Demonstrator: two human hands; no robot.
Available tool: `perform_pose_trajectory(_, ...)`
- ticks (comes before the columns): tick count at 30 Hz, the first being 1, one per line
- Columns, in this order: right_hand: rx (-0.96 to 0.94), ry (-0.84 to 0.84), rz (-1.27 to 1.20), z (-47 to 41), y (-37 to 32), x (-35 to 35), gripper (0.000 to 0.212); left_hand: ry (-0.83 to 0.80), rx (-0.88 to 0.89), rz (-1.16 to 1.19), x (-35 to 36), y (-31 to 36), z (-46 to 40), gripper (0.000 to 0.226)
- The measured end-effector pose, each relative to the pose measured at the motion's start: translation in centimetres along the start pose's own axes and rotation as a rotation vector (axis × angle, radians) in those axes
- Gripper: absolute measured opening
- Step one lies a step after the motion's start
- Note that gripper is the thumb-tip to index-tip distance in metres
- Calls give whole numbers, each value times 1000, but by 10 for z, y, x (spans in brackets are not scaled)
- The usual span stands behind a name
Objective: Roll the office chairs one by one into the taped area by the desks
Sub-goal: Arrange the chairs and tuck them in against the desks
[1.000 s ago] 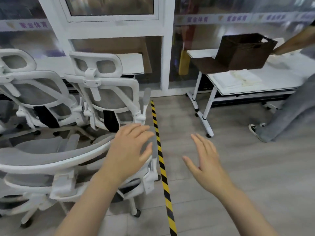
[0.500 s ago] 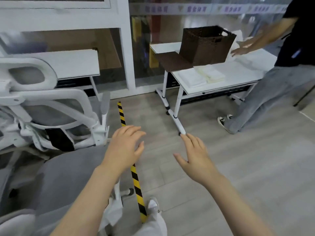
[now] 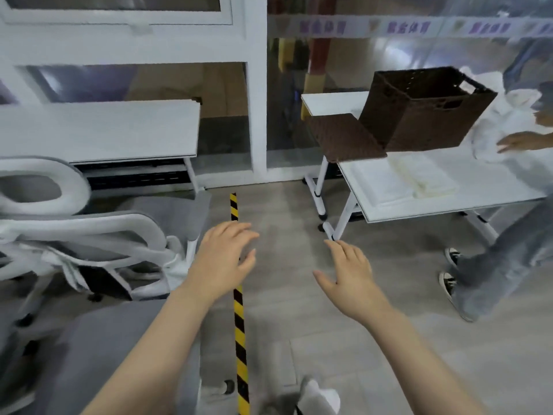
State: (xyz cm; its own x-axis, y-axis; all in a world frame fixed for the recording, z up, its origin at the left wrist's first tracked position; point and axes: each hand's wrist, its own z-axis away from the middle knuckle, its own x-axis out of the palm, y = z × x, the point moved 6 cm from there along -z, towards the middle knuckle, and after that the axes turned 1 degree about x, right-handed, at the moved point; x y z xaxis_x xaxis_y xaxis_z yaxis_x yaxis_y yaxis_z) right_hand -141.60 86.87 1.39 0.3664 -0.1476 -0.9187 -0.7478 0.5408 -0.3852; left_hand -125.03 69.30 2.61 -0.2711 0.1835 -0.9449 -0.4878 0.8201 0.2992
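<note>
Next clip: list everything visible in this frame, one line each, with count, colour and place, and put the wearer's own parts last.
office chairs: at least two, white frames with grey mesh, left of the tape; the nearer one is only partly in frame
tape line: one, yellow and black stripes, on the floor, running away from the camera
left desk: one, white, behind the chairs
right desk: one, white, right of the tape
basket: one, dark brown woven, on the right desk, lid open
folded cloths: white and cream, on the right desk
other person: one, grey trousers, dark sneakers, at the right edge
left hand: open, over the tape, holds nothing
right hand: open, over the floor, holds nothing
</note>
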Motion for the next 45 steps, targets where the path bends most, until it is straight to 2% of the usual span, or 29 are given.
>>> perform_pose_trajectory(9,-335,-196,64,-188,-43,13,63,125,-344,-38,-3,-95,-60,44)
perform_pose_trajectory(15,-588,-401,100,-269,-109,32,62,260,-609,-28,-16,-135,-51,36)
perform_pose_trajectory(19,-743,-508,82,-293,-162,61,64,332,-803,-70,-35,-163,-16,31)
perform_pose_trajectory(25,-979,-603,152,-295,-249,107,65,447,-1084,-189,-73,-201,37,40)
perform_pose_trajectory(30,-1152,-640,171,-284,-326,143,65,457,-1169,-210,-96,-246,65,50)
perform_pose_trajectory(36,-1229,-747,239,-259,-403,181,67,451,-1222,-173,-111,-290,82,59)
perform_pose_trajectory(40,-1137,-884,218,-246,-426,203,71,462,-1274,-111,-116,-315,92,65)
perform_pose_trajectory(45,-1099,-951,263,-249,-442,217,83,503,-1364,12,-128,-344,102,73)
